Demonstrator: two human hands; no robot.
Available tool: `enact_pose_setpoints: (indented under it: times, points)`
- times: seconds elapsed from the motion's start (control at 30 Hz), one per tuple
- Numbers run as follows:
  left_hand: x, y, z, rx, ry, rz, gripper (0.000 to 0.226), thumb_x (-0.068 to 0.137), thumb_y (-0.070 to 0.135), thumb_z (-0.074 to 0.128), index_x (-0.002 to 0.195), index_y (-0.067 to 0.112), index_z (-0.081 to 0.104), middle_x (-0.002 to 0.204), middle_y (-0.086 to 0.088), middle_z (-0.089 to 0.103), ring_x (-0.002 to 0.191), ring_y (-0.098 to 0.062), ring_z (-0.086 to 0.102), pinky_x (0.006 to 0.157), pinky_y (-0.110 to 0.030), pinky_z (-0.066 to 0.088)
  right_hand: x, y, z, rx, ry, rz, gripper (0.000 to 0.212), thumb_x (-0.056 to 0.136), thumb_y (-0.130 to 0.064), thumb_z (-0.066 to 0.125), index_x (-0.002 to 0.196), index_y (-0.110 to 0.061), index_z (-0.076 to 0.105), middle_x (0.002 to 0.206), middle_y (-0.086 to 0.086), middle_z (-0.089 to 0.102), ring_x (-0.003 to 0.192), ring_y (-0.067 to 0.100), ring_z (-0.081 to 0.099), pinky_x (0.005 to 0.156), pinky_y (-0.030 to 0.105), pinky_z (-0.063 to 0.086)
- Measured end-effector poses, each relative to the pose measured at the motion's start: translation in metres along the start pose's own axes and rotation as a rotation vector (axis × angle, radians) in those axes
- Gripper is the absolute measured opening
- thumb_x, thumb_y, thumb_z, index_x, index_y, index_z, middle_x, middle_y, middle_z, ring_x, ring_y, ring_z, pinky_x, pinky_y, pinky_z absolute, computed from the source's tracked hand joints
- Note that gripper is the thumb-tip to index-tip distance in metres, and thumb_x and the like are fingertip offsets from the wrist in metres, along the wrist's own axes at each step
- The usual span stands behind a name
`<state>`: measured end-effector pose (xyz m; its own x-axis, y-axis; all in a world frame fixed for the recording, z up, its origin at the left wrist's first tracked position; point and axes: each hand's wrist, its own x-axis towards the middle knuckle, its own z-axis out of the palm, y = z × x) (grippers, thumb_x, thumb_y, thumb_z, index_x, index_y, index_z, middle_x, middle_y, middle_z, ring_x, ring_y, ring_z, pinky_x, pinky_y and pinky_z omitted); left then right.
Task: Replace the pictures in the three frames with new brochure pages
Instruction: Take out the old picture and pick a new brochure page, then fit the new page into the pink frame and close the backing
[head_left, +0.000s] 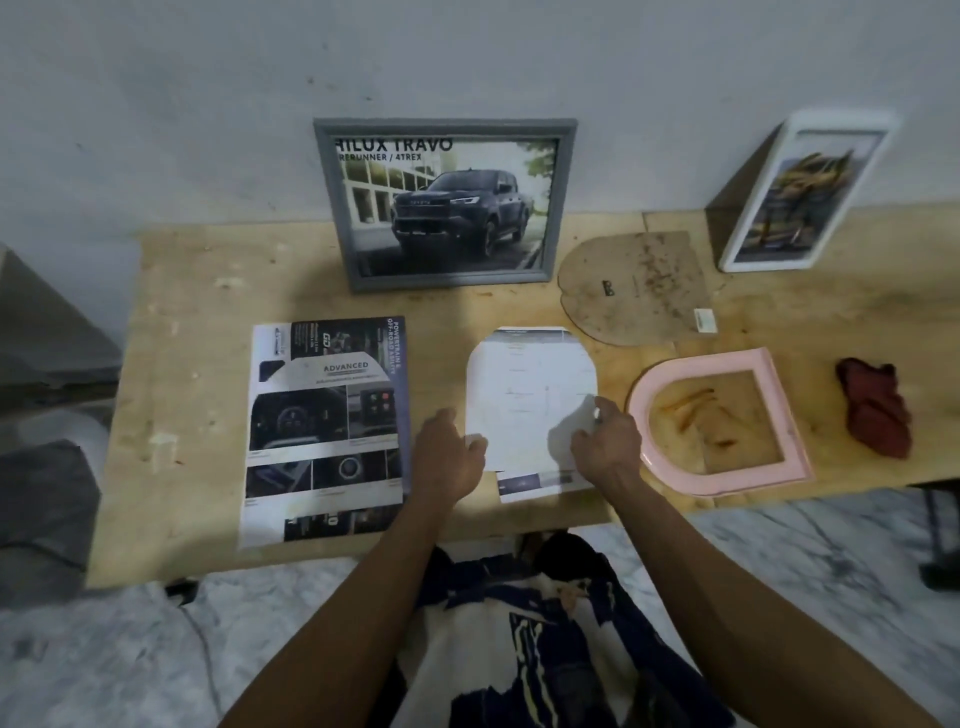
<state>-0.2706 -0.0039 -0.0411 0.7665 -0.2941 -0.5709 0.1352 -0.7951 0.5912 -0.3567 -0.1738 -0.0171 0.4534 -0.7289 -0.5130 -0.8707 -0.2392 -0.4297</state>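
— Starting lowest in the frame: what are the hands doing?

— Both rest on an arch-shaped white sheet (524, 400) at lower centre of the worktop (182, 415). The left hand (449, 457) has curled fingers on the sheet's lower left corner; its grip looks closed on that edge, though the fingertips are hidden. The right hand (605, 439) pinches the sheet's right edge, with something small and pale showing at its fingertips; what it is cannot be told.

— Anything under the sheet?

— A brochure page (530, 483), sticking out below and above it.

— And to the sides?

— Left of the hands lies an open brochure (324, 431). Right of them, a pink arch frame (779, 415) lies flat, with bare wood showing through it. A dark red cloth (875, 410) sits further right.

— Farther back?

— A brown arch-shaped backing board (639, 286) lies flat above the pink frame. A grey frame (447, 205) holding a truck picture leans on the wall (156, 104) at upper centre, and a white frame (810, 192) leans at upper right.
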Motion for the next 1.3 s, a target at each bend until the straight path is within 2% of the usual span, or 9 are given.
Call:
enact_pose_setpoints:
  times: [0.23,0.33,0.43,0.6,0.83,0.93,1.0,1.13,1.3]
  points:
    - [-0.005,0.035,0.03,-0.114,0.161,-0.137,0.041,0.089,0.026,0.071,0.122,0.006,0.056,0.114,-0.011,0.064,0.105,-0.032,0.061,0.082,-0.034,0.048,0.021,0.018,-0.014,0.013,-0.072,-0.076,0.04,0.083,-0.014,0.059,0.123,-0.007,0.057,0.123,0.015,0.058,0.111,0.03,0.056,0.099,0.033,0.045]
    - [-0.01,0.049,0.04,-0.179,0.307,-0.185,0.018,0.086,0.02,0.076,0.092,0.014,0.06,0.085,0.001,0.061,0.085,-0.025,0.058,0.07,-0.027,0.038,0.034,0.028,-0.02,0.003,-0.13,-0.086,0.048,0.087,-0.015,0.062,0.133,-0.012,0.05,0.131,0.01,0.051,0.116,0.027,0.052,0.096,0.029,0.042]
    - [-0.016,0.062,0.052,-0.26,0.36,-0.222,0.025,0.086,0.015,0.075,0.072,0.019,0.054,0.073,0.004,0.061,0.076,-0.023,0.058,0.067,-0.027,0.04,0.045,0.037,-0.023,-0.005,-0.188,-0.131,0.051,0.086,-0.015,0.063,0.134,-0.01,0.047,0.132,0.011,0.047,0.117,0.026,0.049,0.09,0.024,0.035]
    - [-0.024,0.075,0.062,-0.339,0.414,-0.262,0.015,0.09,0.016,0.07,0.103,0.009,0.07,0.095,-0.007,0.072,0.086,-0.025,0.064,0.078,-0.032,0.052,0.053,0.042,-0.035,-0.012,-0.28,-0.168,0.053,0.089,-0.017,0.057,0.139,-0.012,0.04,0.135,0.012,0.044,0.122,0.029,0.046,0.098,0.035,0.04]
    - [-0.055,0.066,0.06,-0.843,0.419,-0.339,0.012,0.089,0.003,0.07,0.085,0.014,0.066,0.093,-0.007,0.074,0.096,-0.034,0.07,0.091,-0.048,0.056,0.028,0.054,-0.047,0.338,-0.187,-0.086,0.071,0.087,-0.046,0.063,0.141,-0.013,0.031,0.137,0.007,0.039,0.125,0.028,0.044,0.104,0.042,0.041]
    - [-0.069,0.071,0.062,-1.094,0.333,-0.351,0.017,0.089,-0.003,0.066,0.098,0.011,0.065,0.098,-0.009,0.075,0.087,-0.034,0.071,0.07,-0.041,0.058,0.013,0.047,-0.051,0.627,-0.259,0.054,0.092,0.077,-0.054,0.071,0.149,-0.02,0.025,0.144,-0.002,0.04,0.132,0.024,0.045,0.107,0.045,0.042]
    - [-0.08,0.073,0.069,-1.176,0.271,-0.345,0.024,0.089,-0.006,0.063,0.106,0.01,0.066,0.103,-0.011,0.073,0.083,-0.031,0.068,0.068,-0.036,0.053,0.001,0.045,-0.052,0.785,-0.313,0.101,0.086,0.078,-0.045,0.075,0.147,-0.025,0.028,0.137,-0.007,0.042,0.126,0.023,0.051,0.1,0.049,0.05]
    - [-0.098,0.078,0.102,-1.338,0.136,-0.282,0.041,0.087,-0.011,0.062,0.126,0.004,0.06,0.123,-0.016,0.067,0.11,-0.043,0.064,0.093,-0.055,0.054,-0.02,0.056,-0.062,0.795,-0.205,-0.04,0.048,0.089,-0.014,0.063,0.132,-0.022,0.043,0.127,0.0,0.057,0.112,0.021,0.06,0.092,0.049,0.055]
    - [-0.124,0.066,0.134,-1.41,0.009,-0.278,0.044,0.088,-0.002,0.068,0.13,0.006,0.059,0.123,-0.017,0.069,0.108,-0.036,0.068,0.075,-0.042,0.062,-0.029,0.098,-0.088,0.758,-0.134,0.018,0.047,0.087,0.0,0.051,0.127,-0.025,0.05,0.103,0.008,0.067,0.091,0.026,0.068,0.073,0.046,0.06]
